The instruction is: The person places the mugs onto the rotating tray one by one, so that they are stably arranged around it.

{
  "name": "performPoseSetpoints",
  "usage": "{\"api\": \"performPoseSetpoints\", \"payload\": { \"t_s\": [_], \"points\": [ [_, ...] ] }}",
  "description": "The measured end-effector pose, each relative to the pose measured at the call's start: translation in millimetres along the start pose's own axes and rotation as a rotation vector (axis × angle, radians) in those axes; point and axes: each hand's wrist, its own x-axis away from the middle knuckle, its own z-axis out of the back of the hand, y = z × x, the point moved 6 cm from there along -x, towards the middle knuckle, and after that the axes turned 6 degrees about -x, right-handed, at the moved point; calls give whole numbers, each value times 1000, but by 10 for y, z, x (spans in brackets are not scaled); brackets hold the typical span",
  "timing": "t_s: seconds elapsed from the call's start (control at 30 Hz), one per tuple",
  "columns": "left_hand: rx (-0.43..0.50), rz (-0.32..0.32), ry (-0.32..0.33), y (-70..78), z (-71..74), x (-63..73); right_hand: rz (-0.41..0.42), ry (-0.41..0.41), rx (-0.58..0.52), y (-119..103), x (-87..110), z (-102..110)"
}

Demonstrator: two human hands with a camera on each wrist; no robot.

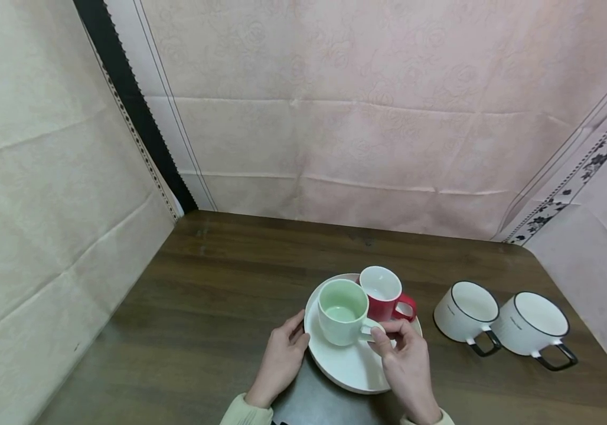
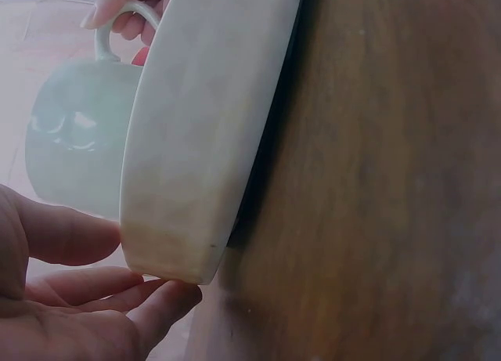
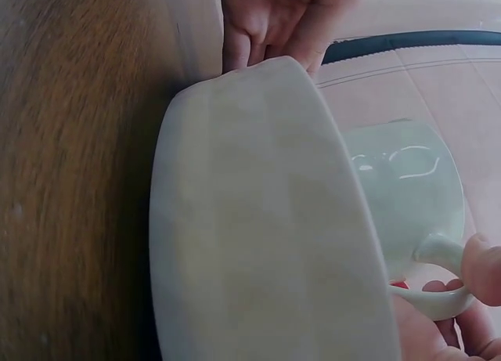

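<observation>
Wooden table (image 1: 213,307) set against fabric-covered walls, cream on the left and pink behind and to the right. Left hand (image 1: 281,358) lies on the table at the left rim of the white plate (image 1: 353,369), fingers relaxed and only loosely bent, tips at the plate's edge; the left wrist view shows those fingers (image 2: 86,286) just beside the plate's outer wall (image 2: 196,142), gripping nothing, though contact with the rim cannot be confirmed. The plate sits near the front edge of the table, roughly centre. On its left half stands the green cup (image 1: 343,311), upright, handle pointing right. Right behind it on the plate, touching or very nearly so, stands the red cup (image 1: 383,293), upright, white inside, handle also to the right. Right hand (image 1: 407,366) lies over the right side of the plate, thumb and forefinger pinching the green cup's handle; the right wrist view confirms fingertips (image 3: 479,268) closed on the handle loop, with the cup (image 3: 411,189) resting above the plate's rim (image 3: 258,220). Further right, well apart from the plate, two white cups with black handles stand on the table just beside each other: one (image 1: 467,311) nearer the plate, the other (image 1: 533,324) toward the right edge
</observation>
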Motion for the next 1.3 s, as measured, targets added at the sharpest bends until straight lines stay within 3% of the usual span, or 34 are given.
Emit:
{"api": "performPoseSetpoints", "payload": {
  "t_s": [1.3],
  "points": [
    [0, 3, 7, -1, -13, -2, 79, 34, -73, 94, 4, -140]
  ]
}}
